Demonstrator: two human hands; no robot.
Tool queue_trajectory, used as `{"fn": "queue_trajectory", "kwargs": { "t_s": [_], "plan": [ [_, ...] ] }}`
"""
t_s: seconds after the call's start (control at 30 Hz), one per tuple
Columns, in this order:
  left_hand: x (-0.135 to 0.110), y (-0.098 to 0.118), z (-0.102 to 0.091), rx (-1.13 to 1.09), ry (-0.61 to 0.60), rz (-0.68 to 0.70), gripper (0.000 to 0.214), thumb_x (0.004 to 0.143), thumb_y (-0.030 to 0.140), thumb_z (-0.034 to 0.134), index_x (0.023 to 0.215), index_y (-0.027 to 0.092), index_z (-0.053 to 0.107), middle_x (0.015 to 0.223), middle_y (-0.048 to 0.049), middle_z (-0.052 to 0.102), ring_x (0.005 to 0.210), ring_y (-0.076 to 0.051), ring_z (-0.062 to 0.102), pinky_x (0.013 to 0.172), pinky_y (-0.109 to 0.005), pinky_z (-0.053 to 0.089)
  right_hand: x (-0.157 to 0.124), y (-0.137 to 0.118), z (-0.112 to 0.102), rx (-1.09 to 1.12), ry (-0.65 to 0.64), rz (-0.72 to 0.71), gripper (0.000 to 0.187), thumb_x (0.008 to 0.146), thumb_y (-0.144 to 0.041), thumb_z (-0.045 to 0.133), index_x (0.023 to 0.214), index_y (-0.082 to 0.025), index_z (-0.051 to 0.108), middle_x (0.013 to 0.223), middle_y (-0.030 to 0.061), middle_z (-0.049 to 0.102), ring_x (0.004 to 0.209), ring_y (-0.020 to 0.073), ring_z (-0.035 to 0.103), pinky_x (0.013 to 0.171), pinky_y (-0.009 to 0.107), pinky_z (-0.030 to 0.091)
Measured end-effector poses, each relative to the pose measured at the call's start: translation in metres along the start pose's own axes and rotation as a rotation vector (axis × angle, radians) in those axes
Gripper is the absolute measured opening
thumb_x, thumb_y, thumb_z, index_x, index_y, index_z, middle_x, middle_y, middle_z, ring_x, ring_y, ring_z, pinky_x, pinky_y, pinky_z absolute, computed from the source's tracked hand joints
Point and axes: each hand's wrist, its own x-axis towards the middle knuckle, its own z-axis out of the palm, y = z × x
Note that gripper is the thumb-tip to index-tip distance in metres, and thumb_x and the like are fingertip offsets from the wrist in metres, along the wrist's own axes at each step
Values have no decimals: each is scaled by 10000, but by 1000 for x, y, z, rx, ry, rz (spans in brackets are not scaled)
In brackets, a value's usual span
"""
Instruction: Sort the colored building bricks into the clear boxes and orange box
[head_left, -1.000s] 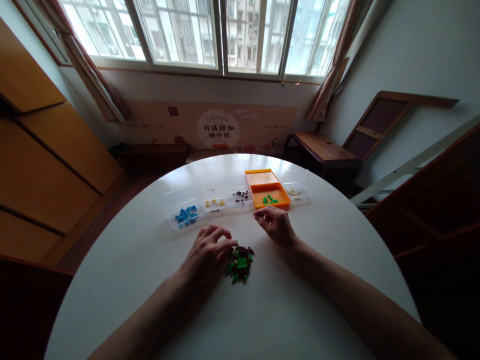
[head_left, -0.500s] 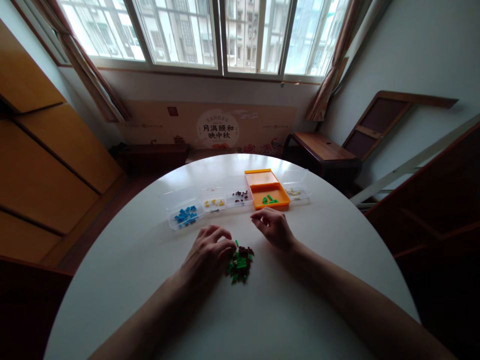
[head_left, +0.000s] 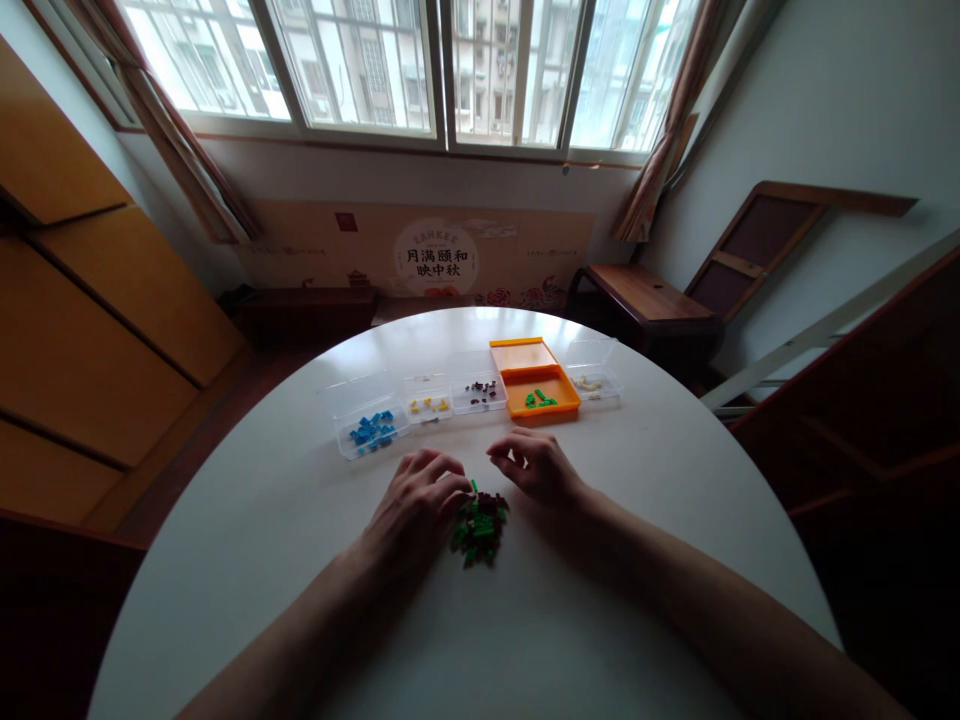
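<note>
A small pile of green and dark brown building bricks lies on the white table in front of me. My left hand rests at the pile's left edge, its index finger bent and the thumb mostly hidden. A small green brick pokes up at those fingertips and appears pinched there. To the pile's upper right, my right hand hovers with curled fingers, thumb and index tips close together. Whatever they may hold is too small to see. Beyond it stands an open orange box with several green bricks inside.
Along the far side sit open clear boxes: one with blue bricks, one with yellow pieces, one with dark pieces and one with pale pieces. The round table curves away at both sides.
My right hand has drawn back from the orange box, toward me and slightly left, nearer the pile. My left hand and the boxes have stayed where they were.
</note>
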Motion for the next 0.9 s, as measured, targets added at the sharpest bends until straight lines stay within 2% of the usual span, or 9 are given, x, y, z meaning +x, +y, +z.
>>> {"fn": "queue_trajectory", "kwargs": {
  "t_s": [0.4, 0.67, 0.9],
  "plan": [
    [1, 0, 0, -23, -14, 11, 160, 933, 225, 510, 867, 213, 655, 946, -40, 651, 941, -184, 515, 847, -346, 377, 0, -4, 2, -20, -39, -24, 94, 834, -193, 616, 820, -186, 709, 753, 25, 678, 648, 123, 600, 657, 224, 448],
    [4, 2, 1, -21, 171, -9, 104, 918, 201, 549, 848, 197, 625, 855, -17, 649, 862, -161, 512, 802, -314, 375, -3, -12, 5, 129, -257, -26, 132, 848, -222, 611, 854, -196, 740, 725, 6, 643, 596, 92, 546, 591, 187, 422],
    [5, 5, -3, 43, 216, 35, 101, 908, 179, 554, 828, 197, 614, 828, -13, 654, 860, -163, 523, 806, -315, 370, -2, -13, 7, 132, -250, -26, 154, 864, -257, 601, 832, -182, 732, 703, 9, 648, 590, 96, 544, 589, 194, 416]
  ]
}}
